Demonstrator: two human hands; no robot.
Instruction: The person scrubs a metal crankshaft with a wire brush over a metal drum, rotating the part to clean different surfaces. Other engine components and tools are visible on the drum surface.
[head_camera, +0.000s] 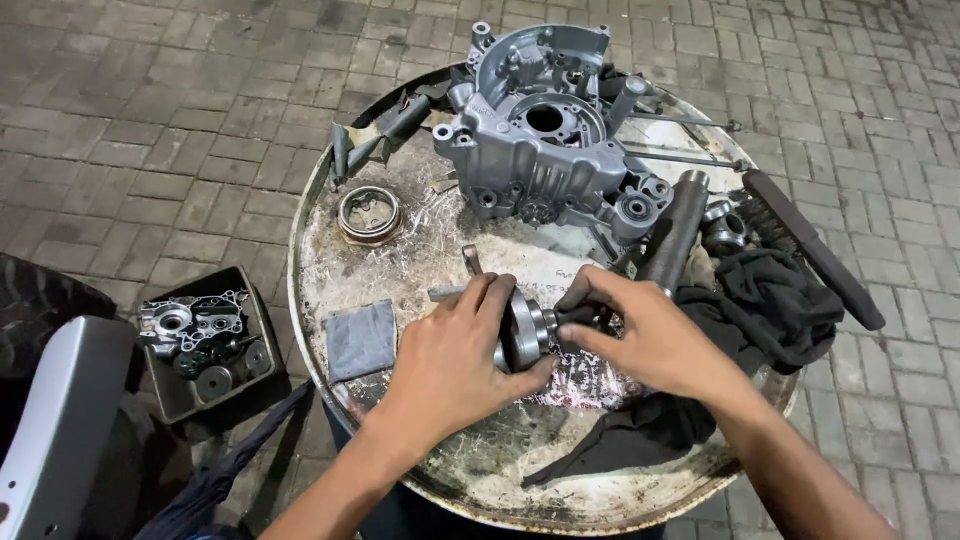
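Both hands grip crankshaft (525, 330) on drum top (320, 260): left hand (455, 355) wraps flywheel, right hand (640, 335) pinches shaft end. Crankcase (545, 140) sits open behind, crank not yet fitted.

A round, scratched metal drum top (420, 250) carries everything — grey engine casing (540, 140) beyond the fingers (590, 285), black rag (770, 300) right of them, grey cloth pad (362, 340) and ring (369, 213) to their left.

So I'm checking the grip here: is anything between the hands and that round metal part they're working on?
Nothing visible. The left hand wraps the round metal part directly, and the right hand has its fingers on the part's shaft end. The black cloth lies off to the right, under the wrist.
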